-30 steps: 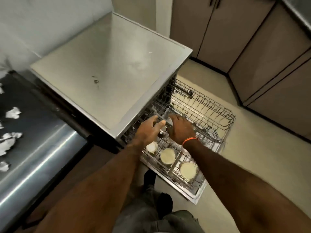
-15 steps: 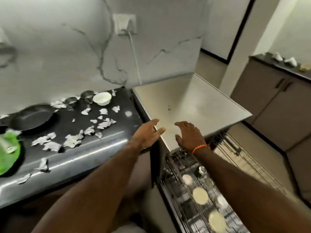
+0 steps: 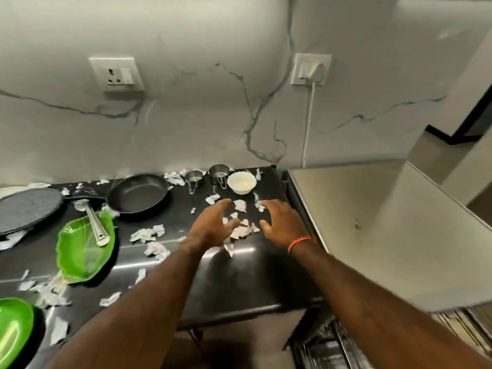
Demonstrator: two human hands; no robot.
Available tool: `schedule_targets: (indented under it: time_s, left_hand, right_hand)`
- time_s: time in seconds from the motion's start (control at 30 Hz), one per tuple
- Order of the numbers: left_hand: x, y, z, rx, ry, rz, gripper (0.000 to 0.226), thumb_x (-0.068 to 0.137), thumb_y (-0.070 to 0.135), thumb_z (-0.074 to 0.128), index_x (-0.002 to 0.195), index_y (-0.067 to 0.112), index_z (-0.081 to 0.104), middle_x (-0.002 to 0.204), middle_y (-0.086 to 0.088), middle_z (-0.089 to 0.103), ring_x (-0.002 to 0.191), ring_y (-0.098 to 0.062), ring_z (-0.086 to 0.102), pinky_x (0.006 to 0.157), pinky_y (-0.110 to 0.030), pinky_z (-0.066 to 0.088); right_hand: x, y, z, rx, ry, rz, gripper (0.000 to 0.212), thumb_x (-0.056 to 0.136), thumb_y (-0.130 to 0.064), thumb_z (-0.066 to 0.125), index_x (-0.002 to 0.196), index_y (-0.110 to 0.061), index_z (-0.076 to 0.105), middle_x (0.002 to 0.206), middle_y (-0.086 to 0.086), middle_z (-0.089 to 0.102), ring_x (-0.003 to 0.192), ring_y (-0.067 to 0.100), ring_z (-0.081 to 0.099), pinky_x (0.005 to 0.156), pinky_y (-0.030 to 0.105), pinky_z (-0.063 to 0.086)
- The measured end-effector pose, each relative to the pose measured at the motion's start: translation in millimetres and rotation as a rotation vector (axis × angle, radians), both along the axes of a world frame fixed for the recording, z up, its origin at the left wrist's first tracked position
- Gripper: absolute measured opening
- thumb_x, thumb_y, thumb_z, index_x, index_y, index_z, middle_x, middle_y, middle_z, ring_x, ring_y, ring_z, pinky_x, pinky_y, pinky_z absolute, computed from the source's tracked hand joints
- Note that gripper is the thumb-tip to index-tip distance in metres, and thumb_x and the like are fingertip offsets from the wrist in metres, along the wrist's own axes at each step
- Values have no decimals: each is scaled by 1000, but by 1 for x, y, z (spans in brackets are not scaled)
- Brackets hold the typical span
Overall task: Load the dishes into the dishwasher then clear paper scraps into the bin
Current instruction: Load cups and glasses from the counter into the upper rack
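My left hand [image 3: 211, 226] and my right hand [image 3: 282, 222] hover side by side over the black counter [image 3: 239, 278], fingers spread, holding nothing. Between them lie torn paper scraps [image 3: 241, 230]. Beyond the hands stand a white bowl [image 3: 241, 182] and two small steel cups [image 3: 195, 177] [image 3: 219, 172]. A black frying pan [image 3: 138, 193] sits further left. A green leaf-shaped plate [image 3: 80, 249] carries a steel utensil [image 3: 94, 222]. The dishwasher's steel top [image 3: 372, 225] is on the right, with its rack [image 3: 346, 350] showing at the bottom.
A flat dark griddle [image 3: 26, 209] lies at the far left and another green plate [image 3: 13, 331] at the bottom left corner. More paper scraps [image 3: 157, 249] litter the counter. A cable [image 3: 307, 123] hangs from a wall socket down behind the counter.
Both hands have lifted out of the dishwasher rack and swung left over the counter. The view turned from the rack up to the counter and wall.
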State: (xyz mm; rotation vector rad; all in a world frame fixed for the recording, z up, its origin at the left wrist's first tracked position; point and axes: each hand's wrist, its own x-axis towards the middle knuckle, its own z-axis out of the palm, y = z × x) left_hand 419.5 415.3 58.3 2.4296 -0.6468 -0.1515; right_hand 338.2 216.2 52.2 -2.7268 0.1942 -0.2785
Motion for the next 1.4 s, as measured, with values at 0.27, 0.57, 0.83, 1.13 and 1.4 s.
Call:
schedule_targets:
  time_s: [0.27, 0.57, 0.83, 1.13, 1.4]
  left_hand:
    - [112, 63, -9, 43, -23, 99, 67, 90, 37, 72, 147, 11, 48, 143, -7, 59, 130, -23, 56, 110, -37, 44]
    - [208, 100, -22, 48, 69, 140, 57, 92, 31, 68, 144, 14, 51, 137, -7, 63, 125, -24, 60, 107, -38, 47]
    - [240, 98, -29, 41, 106, 189, 55, 93, 31, 69, 143, 15, 53, 135, -5, 65, 117, -20, 65, 101, -30, 48]
    - [243, 81, -25, -276, 326, 332, 56, 81, 76, 59, 108, 27, 70, 106, 1, 74, 99, -21, 70, 85, -49, 61]
    - [148, 38, -10, -432, 548, 127, 47, 82, 55, 79, 91, 9, 76, 79, -10, 73, 74, -20, 70, 67, -34, 58]
  right_hand:
    - [136, 61, -10, 138, 79, 18, 50, 89, -34, 66, 136, -22, 55, 132, 0, 60, 123, 22, 54, 103, 41, 46]
    - [259, 124, -47, 590, 311, -168, 43, 85, -51, 70, 115, -21, 66, 107, 5, 73, 107, 27, 66, 90, 32, 50]
    - [296, 131, -60, 897, 467, -232, 19, 86, -8, 68, 68, -11, 67, 67, 9, 68, 46, 15, 55, 46, 26, 45]
    - [241, 98, -47, 843, 377, -41, 6, 86, -15, 77, 91, -14, 74, 74, -1, 71, 53, 5, 58, 48, 20, 47]
    - [126, 48, -36, 739, 337, -8, 10, 78, -15, 84, 85, -17, 77, 77, -4, 73, 67, 4, 65, 70, 27, 56]
